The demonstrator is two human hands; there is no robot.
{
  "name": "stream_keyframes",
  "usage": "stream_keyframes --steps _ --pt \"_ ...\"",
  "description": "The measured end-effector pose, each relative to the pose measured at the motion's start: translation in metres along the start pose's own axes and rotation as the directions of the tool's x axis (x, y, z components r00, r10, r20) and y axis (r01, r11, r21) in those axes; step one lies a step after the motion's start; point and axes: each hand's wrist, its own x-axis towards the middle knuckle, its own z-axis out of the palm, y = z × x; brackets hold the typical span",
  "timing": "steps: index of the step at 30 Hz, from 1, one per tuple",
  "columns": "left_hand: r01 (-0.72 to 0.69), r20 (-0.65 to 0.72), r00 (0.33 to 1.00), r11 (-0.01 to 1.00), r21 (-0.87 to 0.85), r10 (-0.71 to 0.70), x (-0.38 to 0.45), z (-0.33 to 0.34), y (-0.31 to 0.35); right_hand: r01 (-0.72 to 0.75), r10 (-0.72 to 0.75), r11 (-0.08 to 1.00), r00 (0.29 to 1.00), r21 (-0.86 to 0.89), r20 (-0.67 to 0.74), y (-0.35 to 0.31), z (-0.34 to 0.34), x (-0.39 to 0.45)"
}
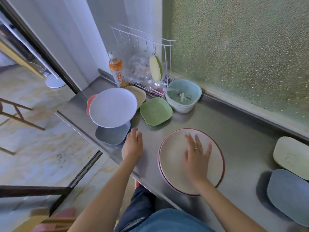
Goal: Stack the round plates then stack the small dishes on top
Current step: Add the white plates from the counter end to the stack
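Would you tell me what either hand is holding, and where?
Nothing is gripped. The right hand lies flat on the beige round plate; the left hand is open, empty.

We count three round plates: one white plate (112, 107) tilted up at the left, and a stack of two near the front edge, a cream plate (177, 154) on top with a pink-rimmed plate (221, 158) showing beneath. Small squarish dishes next, and we make it six: a green dish (155, 111), a beige dish (138, 94), a coral dish (90, 102) peeking from behind, a grey dish (112, 135), then at the right a pale yellow dish (291, 154) and a blue-grey dish (289, 195). One orange bottle (116, 69), one wire rack (143, 47), one mint colander basket (184, 95), one hanging sponge (155, 67). Two hands, the left hand (133, 144) and the right hand (197, 155).
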Motion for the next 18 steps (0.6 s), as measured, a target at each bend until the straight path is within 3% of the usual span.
stream_keyframes --steps 5,7,9,11,14,18 --pt "0.021 -0.029 0.999 0.992 0.122 -0.018 0.064 -0.051 -0.039 0.080 -0.090 0.990 0.993 0.116 0.077 -0.087 0.040 0.049" --pt "0.011 -0.028 1.000 0.992 0.128 -0.007 0.084 -0.065 -0.049 0.053 -0.093 0.965 0.984 0.255 0.149 -0.120 0.059 0.071" --pt "0.021 -0.034 0.999 0.995 0.094 -0.018 0.101 -0.076 -0.061 -0.085 -0.035 0.897 0.965 0.433 0.261 -0.152 0.075 0.092" --pt "0.040 -0.033 0.999 0.996 0.079 -0.038 0.117 -0.085 -0.072 -0.271 0.092 0.819 0.932 0.506 0.351 -0.178 0.089 0.113" --pt "0.032 -0.005 0.999 0.992 0.121 -0.032 0.134 -0.096 -0.084 -0.488 0.288 0.684 0.863 0.542 0.415 -0.200 0.107 0.136" --pt "-0.038 0.025 0.999 0.983 0.179 0.034 0.142 -0.098 -0.088 -0.609 0.424 0.575 0.793 0.546 0.438 -0.209 0.120 0.155"
